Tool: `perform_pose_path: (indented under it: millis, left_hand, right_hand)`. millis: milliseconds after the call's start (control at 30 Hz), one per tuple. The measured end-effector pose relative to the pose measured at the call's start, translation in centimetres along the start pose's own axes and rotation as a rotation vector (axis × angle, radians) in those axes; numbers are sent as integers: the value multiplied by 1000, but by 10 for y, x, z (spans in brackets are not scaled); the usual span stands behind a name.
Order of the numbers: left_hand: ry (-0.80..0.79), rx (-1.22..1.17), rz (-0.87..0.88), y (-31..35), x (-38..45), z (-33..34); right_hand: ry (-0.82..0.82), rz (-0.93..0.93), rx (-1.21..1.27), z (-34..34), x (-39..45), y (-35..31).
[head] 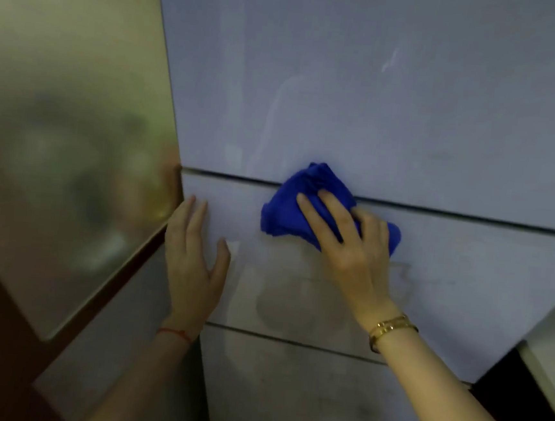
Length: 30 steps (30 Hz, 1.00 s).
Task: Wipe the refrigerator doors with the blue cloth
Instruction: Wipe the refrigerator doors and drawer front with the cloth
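The refrigerator fills most of the view, with a pale glossy upper door (364, 83), a middle drawer front (466, 260) and a lower drawer front (286, 396). A bunched blue cloth (289, 211) lies against the seam between the upper door and the middle drawer front. My right hand (350, 247), with a gold bracelet at the wrist, presses flat on the cloth and covers its right part. My left hand (191, 260) rests flat with fingers apart on the left edge of the middle drawer front, holding nothing.
A frosted glass panel (57, 140) in a dark red-brown frame (118, 283) stands close on the left of the fridge. A light countertop edge (548, 361) and a dark gap (514, 399) sit at the lower right.
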State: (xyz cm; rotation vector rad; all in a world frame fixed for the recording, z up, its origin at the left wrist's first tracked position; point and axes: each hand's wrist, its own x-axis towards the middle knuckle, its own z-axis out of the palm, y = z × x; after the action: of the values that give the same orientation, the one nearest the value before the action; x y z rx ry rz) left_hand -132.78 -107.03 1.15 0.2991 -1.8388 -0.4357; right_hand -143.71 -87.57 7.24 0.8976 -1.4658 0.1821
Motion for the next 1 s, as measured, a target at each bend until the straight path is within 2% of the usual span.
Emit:
perform_pose_path:
  millis: [133, 300, 400, 500, 567, 633, 700, 767, 833, 933, 1000]
  left_hand:
    - [117, -12, 61, -39, -35, 42]
    - [264, -105, 128, -67, -51, 75]
    - [326, -139, 157, -72, -53, 82]
    - [346, -147, 176, -75, -53, 85]
    - [340, -159, 189, -77, -53, 86]
    - [320, -157, 197, -80, -54, 86]
    - [305, -150, 217, -83, -55, 85]
    - [302, -136, 234, -84, -54, 85]
    - [303, -132, 245, -85, -55, 85]
    - [309, -129, 242, -84, -56, 85]
    - [320, -122, 237, -84, -56, 85]
  right_hand:
    - [53, -62, -62, 30, -56, -29]
    - [14, -263, -97, 39, -161, -39]
    - [82, -155, -171, 34, -155, -18]
    - [247, 143, -151, 33, -82, 1]
    - [277, 243, -142, 36, -44, -2]
    - [267, 180, -143, 44, -54, -21]
    - [215, 5, -119, 54, -107, -48]
    - [91, -172, -115, 56, -176, -70]
    - [21, -250, -123, 52, -222, -73]
    - [66, -168, -173, 45, -208, -52]
    - [193, 7, -202, 43, -163, -40]
